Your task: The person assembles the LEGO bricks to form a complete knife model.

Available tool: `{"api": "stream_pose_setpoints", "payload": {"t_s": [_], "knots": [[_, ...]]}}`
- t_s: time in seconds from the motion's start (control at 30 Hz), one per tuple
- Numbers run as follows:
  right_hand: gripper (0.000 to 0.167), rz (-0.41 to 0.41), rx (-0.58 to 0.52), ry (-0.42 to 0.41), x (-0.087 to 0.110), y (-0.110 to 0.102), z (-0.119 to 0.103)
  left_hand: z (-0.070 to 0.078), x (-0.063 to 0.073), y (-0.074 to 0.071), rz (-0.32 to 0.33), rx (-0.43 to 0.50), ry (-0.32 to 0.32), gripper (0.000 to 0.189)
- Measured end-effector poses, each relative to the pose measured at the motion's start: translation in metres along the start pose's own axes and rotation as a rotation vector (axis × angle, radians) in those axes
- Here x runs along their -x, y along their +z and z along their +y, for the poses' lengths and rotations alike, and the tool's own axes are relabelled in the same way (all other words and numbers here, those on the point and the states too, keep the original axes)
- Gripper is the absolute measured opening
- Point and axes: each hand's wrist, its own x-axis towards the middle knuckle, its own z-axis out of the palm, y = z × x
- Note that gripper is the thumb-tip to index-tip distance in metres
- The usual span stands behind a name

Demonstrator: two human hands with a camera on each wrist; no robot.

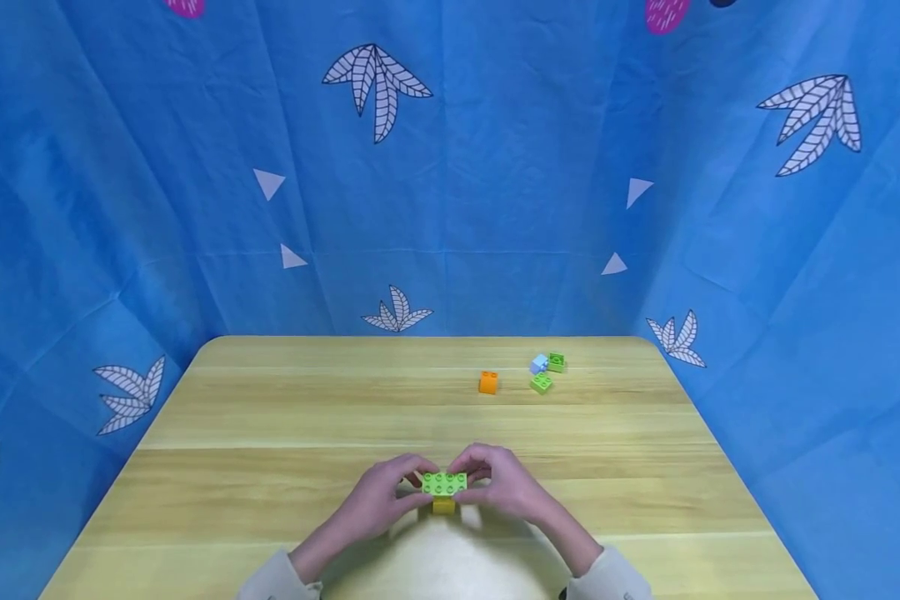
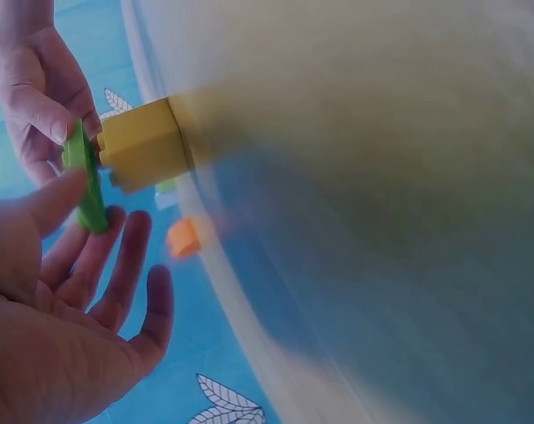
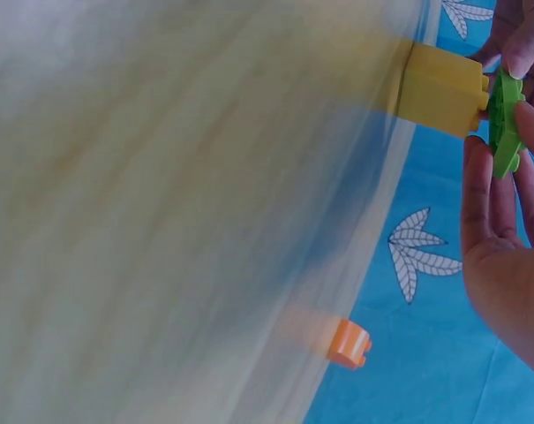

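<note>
A flat, light-green building brick (image 1: 444, 484) with two rows of studs on top is pinched from both ends near the table's front. My left hand (image 1: 378, 497) grips its left end between thumb and fingers, and my right hand (image 1: 506, 487) does the same at the right end. Directly beneath it, a yellow block (image 1: 443, 506) stands on the table, partly covered by the green brick in the head view. Both wrist views show the green brick (image 3: 505, 124) close over the studs of the yellow block (image 2: 147, 146), slightly tilted.
Farther back on the wooden table (image 1: 285, 417) stands an orange brick (image 1: 488, 382). To its right lie a light-blue brick (image 1: 538, 364), a green brick (image 1: 542, 383) and another green one (image 1: 557, 362), close together. A blue patterned curtain (image 1: 480, 167) surrounds the table's back and sides.
</note>
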Motion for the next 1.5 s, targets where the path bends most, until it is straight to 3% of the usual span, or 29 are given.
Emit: {"api": "stream_pose_setpoints", "payload": {"t_s": [0.6,1.07,1.5], "knots": [[0.03,-0.02,0.062,-0.027,-0.0004,0.0037,-0.0002,-0.0001,0.0022,0.001,-0.031,0.017,-0.018,0.034],[0.029,-0.028,-0.013,-0.036,0.001,0.0036,-0.0024,-0.0009,0.0017,0.0019,-0.071,0.058,-0.059,0.033],[0.027,-0.037,-0.007,0.032,-0.001,0.0038,-0.0014,-0.0017,-0.0004,-0.0013,-0.096,0.096,-0.076,0.038]]}}
